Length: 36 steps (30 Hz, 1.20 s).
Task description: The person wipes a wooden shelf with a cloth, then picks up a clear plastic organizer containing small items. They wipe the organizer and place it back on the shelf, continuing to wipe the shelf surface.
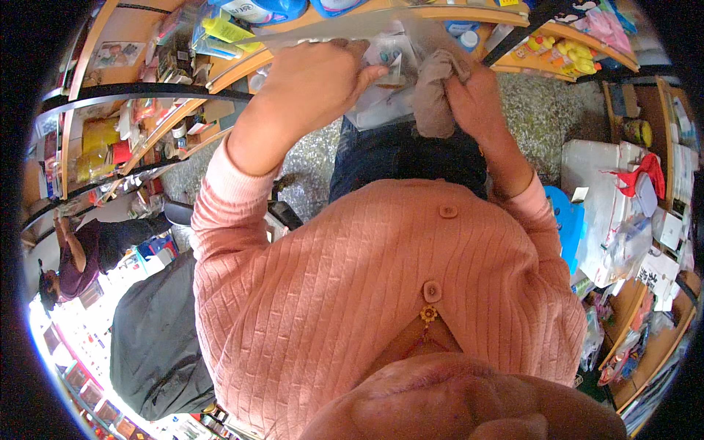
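Note:
My left hand [324,77] is at the upper middle, its fingers curled over the edge of a clear pane or sheet [330,30], with the thumb pointing right. My right hand [476,96] grips a crumpled grey-brown cloth [434,96], which hangs down to the left of the fingers. Between the hands, behind or through the clear sheet, a transparent plastic bag or wrapping [385,104] shows; its contents are hard to make out. The far edge of the sheet blurs into the shelf front.
Wooden shelves [473,14] with blue bottles [258,11] stand ahead. Yellow bottles [566,55] fill a shelf at right. A white foam box [588,165] with a red bag [641,176] stands at right. Another person [82,247] stands at far left by shelving.

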Tool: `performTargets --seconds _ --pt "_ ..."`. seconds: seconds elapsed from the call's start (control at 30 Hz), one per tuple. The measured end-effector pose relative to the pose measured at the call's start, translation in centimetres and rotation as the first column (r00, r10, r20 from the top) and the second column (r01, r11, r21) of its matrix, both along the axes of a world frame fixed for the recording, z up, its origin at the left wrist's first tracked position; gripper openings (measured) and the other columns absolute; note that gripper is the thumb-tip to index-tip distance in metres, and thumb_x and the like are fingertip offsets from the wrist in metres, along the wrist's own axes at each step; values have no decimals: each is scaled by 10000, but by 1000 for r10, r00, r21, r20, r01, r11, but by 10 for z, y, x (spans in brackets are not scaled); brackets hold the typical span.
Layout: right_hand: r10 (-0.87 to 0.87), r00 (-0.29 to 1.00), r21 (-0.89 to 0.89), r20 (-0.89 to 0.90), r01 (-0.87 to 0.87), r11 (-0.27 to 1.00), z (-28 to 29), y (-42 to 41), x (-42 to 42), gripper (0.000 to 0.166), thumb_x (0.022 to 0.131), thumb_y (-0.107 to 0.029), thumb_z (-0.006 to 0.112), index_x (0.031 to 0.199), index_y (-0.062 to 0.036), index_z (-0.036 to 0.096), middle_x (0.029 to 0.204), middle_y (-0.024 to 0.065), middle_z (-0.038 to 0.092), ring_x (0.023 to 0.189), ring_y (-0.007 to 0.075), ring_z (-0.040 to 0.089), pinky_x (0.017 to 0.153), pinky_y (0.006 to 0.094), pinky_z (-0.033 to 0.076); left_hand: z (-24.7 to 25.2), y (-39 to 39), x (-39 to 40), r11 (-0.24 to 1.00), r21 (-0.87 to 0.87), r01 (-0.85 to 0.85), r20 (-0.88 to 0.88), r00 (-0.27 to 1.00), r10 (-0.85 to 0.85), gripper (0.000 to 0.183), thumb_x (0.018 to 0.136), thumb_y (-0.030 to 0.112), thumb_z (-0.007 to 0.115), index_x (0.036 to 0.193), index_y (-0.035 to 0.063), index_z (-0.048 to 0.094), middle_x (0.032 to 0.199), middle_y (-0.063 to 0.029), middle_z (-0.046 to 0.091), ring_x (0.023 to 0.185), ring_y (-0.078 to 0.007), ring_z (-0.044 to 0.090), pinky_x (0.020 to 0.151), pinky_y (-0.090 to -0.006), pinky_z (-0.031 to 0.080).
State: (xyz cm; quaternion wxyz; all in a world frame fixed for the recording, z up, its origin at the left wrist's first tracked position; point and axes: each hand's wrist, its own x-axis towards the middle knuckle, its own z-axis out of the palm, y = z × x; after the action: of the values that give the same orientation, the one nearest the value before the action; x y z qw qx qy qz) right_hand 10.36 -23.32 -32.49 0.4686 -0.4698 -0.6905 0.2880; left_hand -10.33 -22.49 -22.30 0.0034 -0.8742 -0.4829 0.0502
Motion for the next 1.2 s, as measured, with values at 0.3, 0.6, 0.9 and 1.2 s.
performTargets --seconds 0.3,0.6,0.9,1.2 --pt "42 998 23 36 -43 999 -2 -11 2 386 771 -121 561 1154 -72 572 980 228 622 899 397 604 789 405 496 -1 23 9 991 -78 106 152 984 -93 752 757 500 615 1323 62 387 1179 -256 525 1022 -389 560 833 -446 469" --pt "27 999 16 47 -28 999 -4 -15 1 343 832 -104 483 1157 -28 560 949 150 650 887 238 637 778 327 480 -12 46 4 946 -54 320 207 930 -303 623 774 457 593 1237 61 465 1110 -219 558 941 -373 576 791 -415 467" --pt "71 997 36 4 -71 997 -4 -17 2 295 887 -162 529 1143 -18 558 899 115 651 833 166 619 742 292 481 3 49 -20 902 -333 276 105 961 -255 583 740 218 630 1267 57 440 1165 -239 541 1032 -392 543 873 -416 445" --pt "42 996 -3 75 -42 999 0 -17 -3 292 884 -169 510 1126 -14 565 889 122 647 834 185 619 737 297 476 -6 40 -20 930 -317 184 29 982 -184 614 711 120 631 1286 139 416 1192 -220 516 991 -381 558 840 -416 457"
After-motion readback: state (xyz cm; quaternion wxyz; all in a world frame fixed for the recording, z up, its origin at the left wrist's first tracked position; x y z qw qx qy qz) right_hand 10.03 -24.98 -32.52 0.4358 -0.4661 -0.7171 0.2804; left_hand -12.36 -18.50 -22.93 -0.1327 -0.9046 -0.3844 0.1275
